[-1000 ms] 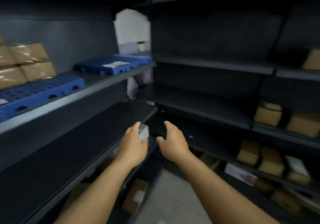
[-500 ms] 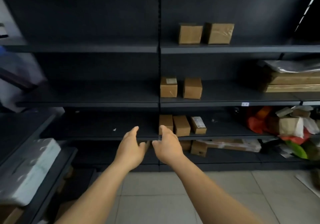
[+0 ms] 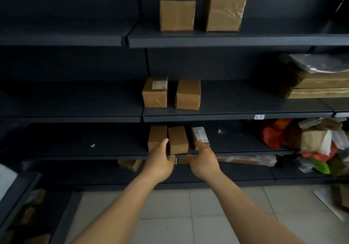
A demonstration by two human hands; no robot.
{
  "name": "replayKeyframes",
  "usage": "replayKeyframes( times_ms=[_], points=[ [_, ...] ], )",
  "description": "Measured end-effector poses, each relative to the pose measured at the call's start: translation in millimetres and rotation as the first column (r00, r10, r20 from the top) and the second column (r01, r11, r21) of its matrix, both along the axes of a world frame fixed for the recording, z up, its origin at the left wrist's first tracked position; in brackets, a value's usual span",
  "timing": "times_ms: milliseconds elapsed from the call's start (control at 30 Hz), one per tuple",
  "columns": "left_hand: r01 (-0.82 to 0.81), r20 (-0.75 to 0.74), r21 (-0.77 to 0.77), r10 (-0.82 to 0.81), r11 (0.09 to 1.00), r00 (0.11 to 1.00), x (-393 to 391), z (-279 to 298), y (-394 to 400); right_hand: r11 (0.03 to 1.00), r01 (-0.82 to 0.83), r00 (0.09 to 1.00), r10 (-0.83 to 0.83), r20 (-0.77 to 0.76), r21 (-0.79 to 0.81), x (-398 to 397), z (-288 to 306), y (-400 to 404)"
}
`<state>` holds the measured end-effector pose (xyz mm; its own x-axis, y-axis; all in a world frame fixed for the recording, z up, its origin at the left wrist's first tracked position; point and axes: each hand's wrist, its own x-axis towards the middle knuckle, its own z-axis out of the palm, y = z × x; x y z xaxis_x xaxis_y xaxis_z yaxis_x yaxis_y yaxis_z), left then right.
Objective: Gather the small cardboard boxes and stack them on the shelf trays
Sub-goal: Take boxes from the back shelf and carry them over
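Three small cardboard boxes stand side by side on a low dark shelf [image 3: 75,149]: a left box [image 3: 156,135], a middle box [image 3: 177,139] and a labelled right box [image 3: 200,136]. My left hand [image 3: 160,160] reaches out with straight fingers, its fingertips in front of the left box. Just below the labelled box hovers my right hand [image 3: 203,160], also open, holding nothing. The middle box sits between the two hands. Two more boxes [image 3: 154,92] [image 3: 188,94] rest on the shelf above, and two larger ones [image 3: 177,14] [image 3: 224,13] on the top shelf.
Flat cardboard packs [image 3: 319,85] under plastic lie on the middle shelf at right. A heap of crumpled bags, paper and a torn box [image 3: 311,139] fills the lower right. More boxes [image 3: 130,164] sit on the bottom shelf. A side shelf unit [image 3: 20,196] stands at left over tiled floor.
The view swung from the left corner shelving with blue trays round to this shelf wall and moved closer. Both empty hands have advanced to the three low boxes.
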<state>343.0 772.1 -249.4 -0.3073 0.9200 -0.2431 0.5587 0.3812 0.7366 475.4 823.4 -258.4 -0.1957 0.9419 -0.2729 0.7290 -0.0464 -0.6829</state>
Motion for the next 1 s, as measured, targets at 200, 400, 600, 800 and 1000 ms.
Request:
replayKeyframes(
  times_ms=[200, 400, 600, 800, 1000],
  points=[
    [0.000, 0.016, -0.064, 0.001, 0.998, 1.000, -4, -44, 66, 0.992, 0.063, 0.998, -0.062, 0.009, -0.110, 10, -45, 63],
    [0.035, 0.050, -0.130, -0.028, 0.991, 0.998, -19, -99, 132, 0.972, 0.136, 0.988, -0.119, 0.097, -0.193, 12, -101, 132],
    [0.039, 0.004, -0.178, -0.039, 0.983, 0.999, -28, -148, 186, 0.957, 0.161, 0.984, -0.136, 0.118, -0.242, 4, -160, 191],
    [-0.001, -0.036, -0.134, -0.004, 0.991, 0.999, -21, -198, 233, 0.967, 0.123, 0.980, -0.082, 0.182, -0.225, 0, -223, 242],
    [-0.045, -0.036, -0.077, 0.043, 0.996, 0.998, -8, -241, 251, 0.976, 0.092, 0.962, -0.036, 0.269, -0.198, -1, -286, 269]
  ],
)
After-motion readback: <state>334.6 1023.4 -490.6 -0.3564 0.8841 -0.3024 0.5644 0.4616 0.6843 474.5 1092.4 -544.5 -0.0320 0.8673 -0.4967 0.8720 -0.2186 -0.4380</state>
